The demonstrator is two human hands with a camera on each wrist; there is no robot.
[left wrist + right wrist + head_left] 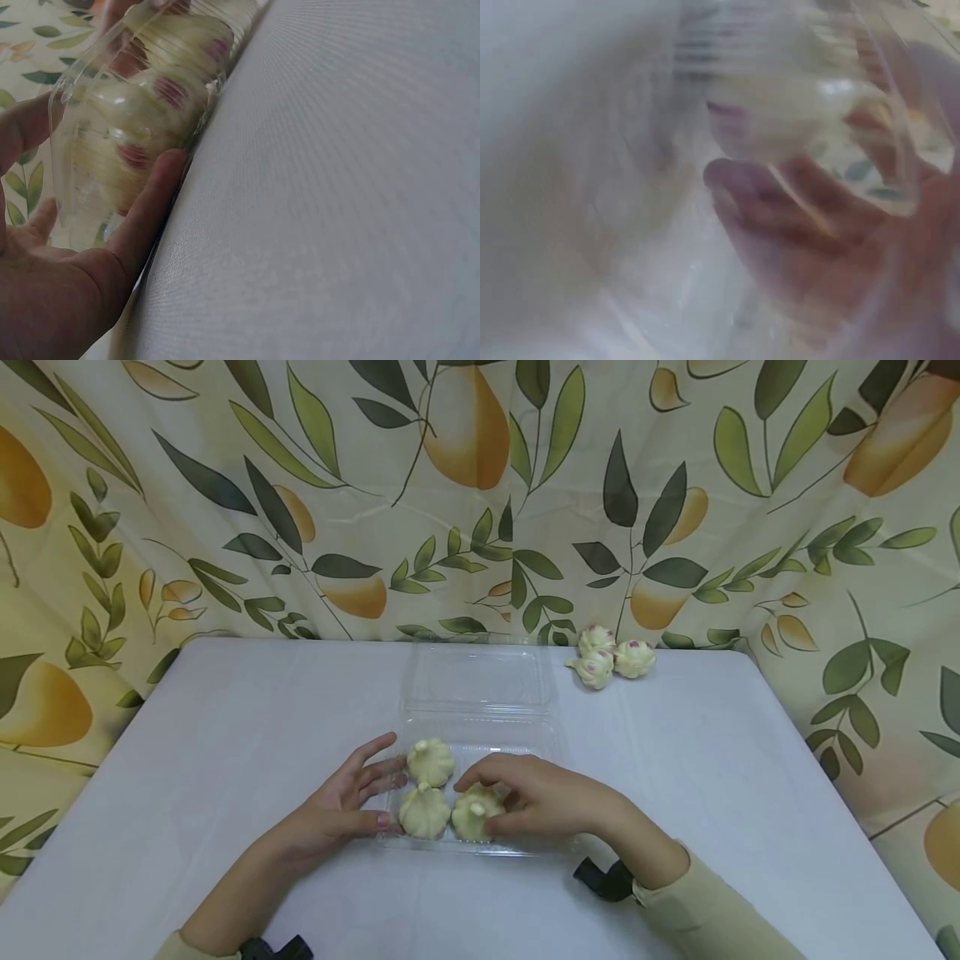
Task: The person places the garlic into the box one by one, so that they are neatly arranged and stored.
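The garlic bulb (pixel 477 817) I have hold of is in the near row of a clear plastic box (pixel 528 739), with my right hand's (pixel 558 797) grip curled around it, thumb on one side and fingers on the other. Beside it, to the left, sit two more bulbs (pixel 425 812), one behind the other. My left hand (pixel 345 802) lies against the box's left side, fingers loosely extended. The lid (pixel 480 677) is folded back flat on the counter (pixel 262 718). Three other bulbs (pixel 595 668) cluster right of the lid, before a patterned cloth (pixel 345 527).
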